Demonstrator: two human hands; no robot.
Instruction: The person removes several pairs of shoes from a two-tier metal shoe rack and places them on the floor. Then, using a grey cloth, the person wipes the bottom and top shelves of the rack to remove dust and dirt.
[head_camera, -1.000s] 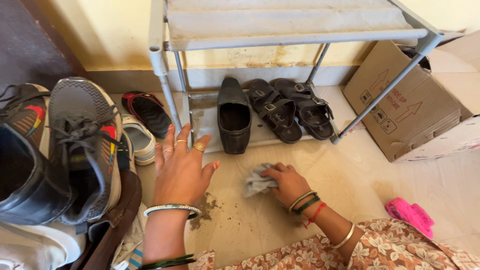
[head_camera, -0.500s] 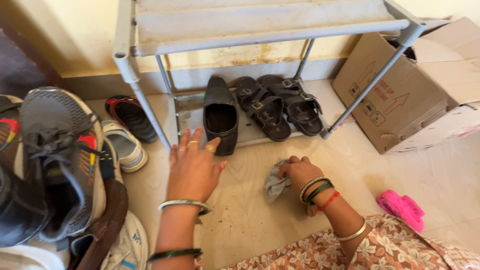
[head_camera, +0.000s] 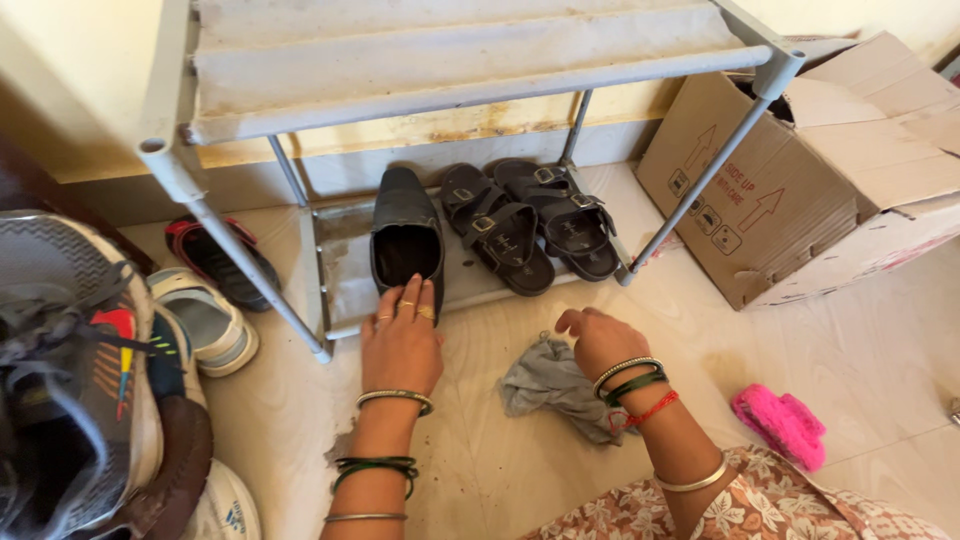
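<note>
My left hand (head_camera: 402, 345) lies flat on the floor, its fingertips touching the heel of a black slip-on shoe (head_camera: 406, 235). That shoe stands on the bottom shelf of a grey metal shoe rack (head_camera: 335, 275). My right hand (head_camera: 598, 338) hovers with loosely curled fingers over the right edge of a crumpled grey cloth (head_camera: 545, 385). The cloth lies on the floor and is not gripped. Both wrists wear bangles.
A pair of black buckled sandals (head_camera: 530, 225) sits beside the black shoe on the shelf. An open cardboard box (head_camera: 800, 190) stands at right and a pink fluffy item (head_camera: 780, 425) lies on the floor. At left are piled sneakers (head_camera: 80, 370), a white shoe (head_camera: 205, 320) and a red-trimmed sandal (head_camera: 215, 260).
My left hand slid forward to the black shoe's heel. My right hand let go of the grey cloth, which now lies on the floor. The view moved closer to the rack.
</note>
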